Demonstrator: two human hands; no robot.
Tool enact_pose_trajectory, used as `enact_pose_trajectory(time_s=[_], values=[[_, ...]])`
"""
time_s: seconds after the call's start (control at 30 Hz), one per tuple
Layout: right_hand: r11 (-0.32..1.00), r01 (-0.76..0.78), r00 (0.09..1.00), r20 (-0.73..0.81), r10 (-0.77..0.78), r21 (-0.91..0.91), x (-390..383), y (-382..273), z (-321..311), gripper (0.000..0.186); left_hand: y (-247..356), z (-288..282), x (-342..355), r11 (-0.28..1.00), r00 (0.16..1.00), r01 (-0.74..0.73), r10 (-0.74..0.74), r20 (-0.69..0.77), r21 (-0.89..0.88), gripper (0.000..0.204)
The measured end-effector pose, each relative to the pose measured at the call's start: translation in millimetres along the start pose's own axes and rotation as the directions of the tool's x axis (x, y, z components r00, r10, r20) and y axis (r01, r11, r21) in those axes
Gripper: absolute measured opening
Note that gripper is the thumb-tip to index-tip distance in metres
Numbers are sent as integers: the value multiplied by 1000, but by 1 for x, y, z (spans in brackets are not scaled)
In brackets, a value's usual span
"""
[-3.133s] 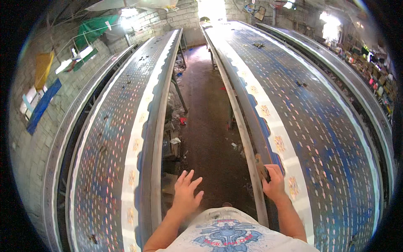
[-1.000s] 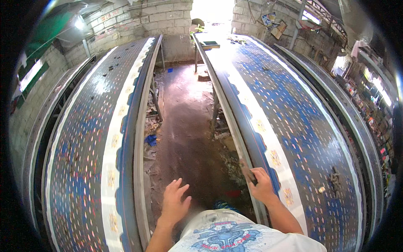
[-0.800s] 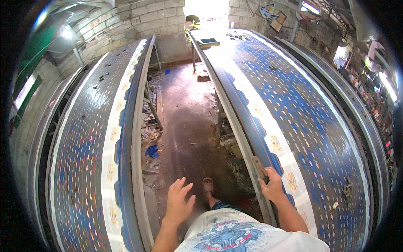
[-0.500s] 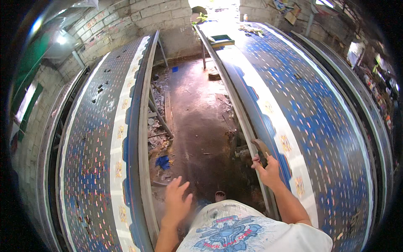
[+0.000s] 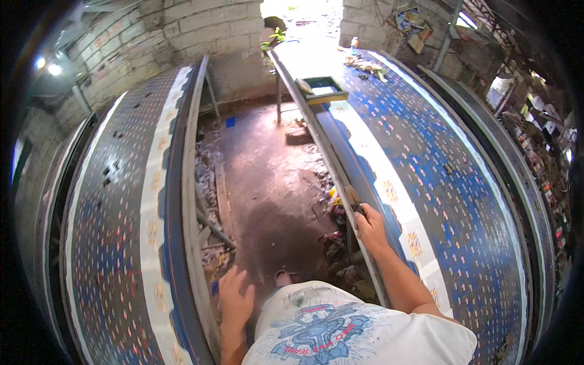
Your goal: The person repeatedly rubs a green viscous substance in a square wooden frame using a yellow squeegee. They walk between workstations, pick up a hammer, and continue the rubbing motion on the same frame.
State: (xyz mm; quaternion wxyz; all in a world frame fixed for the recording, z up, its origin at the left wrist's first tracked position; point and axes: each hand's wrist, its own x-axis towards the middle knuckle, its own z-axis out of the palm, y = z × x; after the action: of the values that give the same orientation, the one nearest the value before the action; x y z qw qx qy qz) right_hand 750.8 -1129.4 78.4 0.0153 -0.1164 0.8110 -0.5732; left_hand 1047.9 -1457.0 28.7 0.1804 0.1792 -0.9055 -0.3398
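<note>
My right hand (image 5: pixel 371 228) is closed on a tan-and-dark hand tool (image 5: pixel 351 196) by the inner rail (image 5: pixel 322 141) of the right-hand long table. Its exact kind is partly hidden by the fingers. Beside that hand runs a white fabric strip (image 5: pixel 401 213) with small multicoloured printed motifs, laid along the blue-stained table top (image 5: pixel 450 201). My left hand (image 5: pixel 236 298) hangs near the inner edge of the left-hand table, fingers apart and holding nothing. Farther up the right table rests a green and yellow rectangular frame (image 5: pixel 325 97).
Another long table (image 5: pixel 115 201) stands at left, with a similar printed strip (image 5: pixel 156 182). A brown floor aisle (image 5: pixel 255 182) runs between the tables, with debris along its sides and a dark block (image 5: pixel 298 136). A bottle (image 5: pixel 354 42) stands at the right table's far end.
I have moved forward along the aisle, and the far frame looks nearer. My right hand has travelled up along the rail with the tool; my left hand stays low and open.
</note>
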Motion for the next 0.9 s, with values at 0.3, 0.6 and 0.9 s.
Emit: enact_pose_trajectory(time_s=[0.3, 0.6, 0.9], values=[[830, 36, 976, -158, -149, -557, 187, -4, 20, 34, 6, 3, 276, 957, 949, -279, 287, 131, -81, 52], [736, -50, 961, -234, -150, -675, 371, 91, 51, 36, -32, 78, 534, 927, 901, -371, 373, 221, -49, 53], [648, -164, 960, -270, -67, -744, 457, 90, 76, 36, -73, 132, 759, 896, 838, -444, 425, 343, -26, 55]])
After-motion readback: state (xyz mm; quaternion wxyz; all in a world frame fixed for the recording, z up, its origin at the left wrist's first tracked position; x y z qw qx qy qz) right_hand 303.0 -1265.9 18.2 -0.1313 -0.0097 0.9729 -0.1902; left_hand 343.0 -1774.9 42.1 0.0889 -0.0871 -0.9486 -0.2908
